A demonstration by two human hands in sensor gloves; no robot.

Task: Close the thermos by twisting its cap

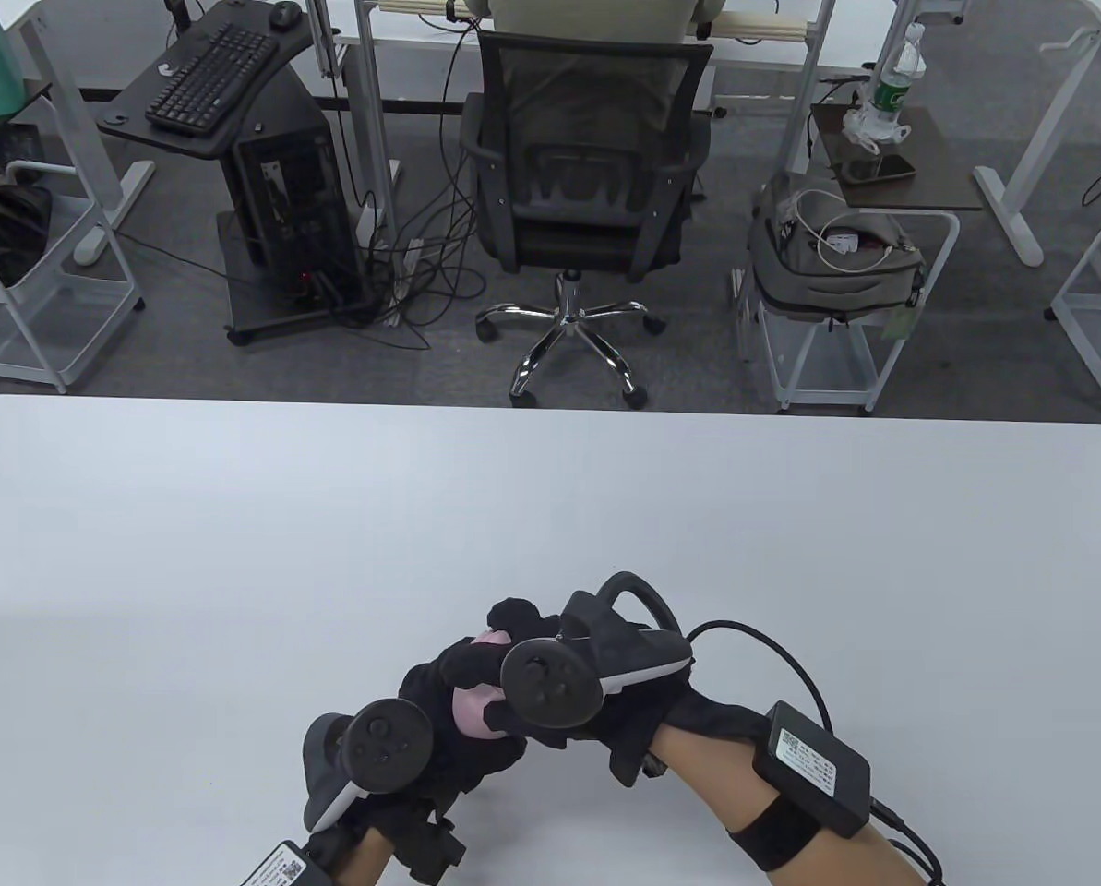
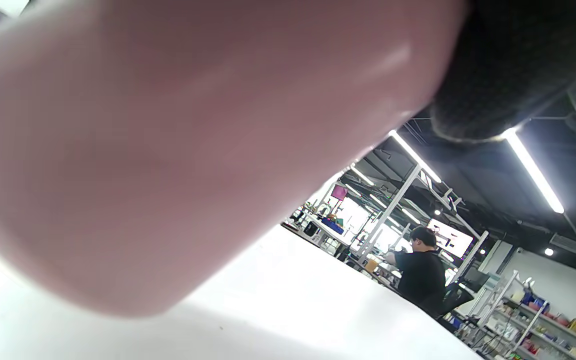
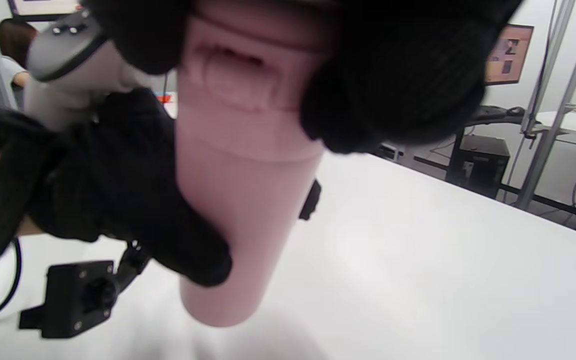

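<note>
A pink thermos (image 1: 472, 708) is held between both hands near the table's front edge. In the right wrist view its body (image 3: 240, 210) is upright just above the white table, with the pink cap (image 3: 238, 75) on top. My left hand (image 1: 448, 729) grips the body; its gloved fingers (image 3: 133, 200) wrap around it. My right hand (image 1: 522, 646) grips the cap from above with its fingers (image 3: 398, 85) around it. In the left wrist view the thermos body (image 2: 168, 150) fills most of the frame, blurred.
The white table (image 1: 550, 517) stretches away behind the hands. Past its far edge stand an office chair (image 1: 587, 185), a computer cart (image 1: 264, 185) and a trolley with a grey bag (image 1: 836, 258). Cables and a sensor box (image 1: 813, 766) hang from my right wrist.
</note>
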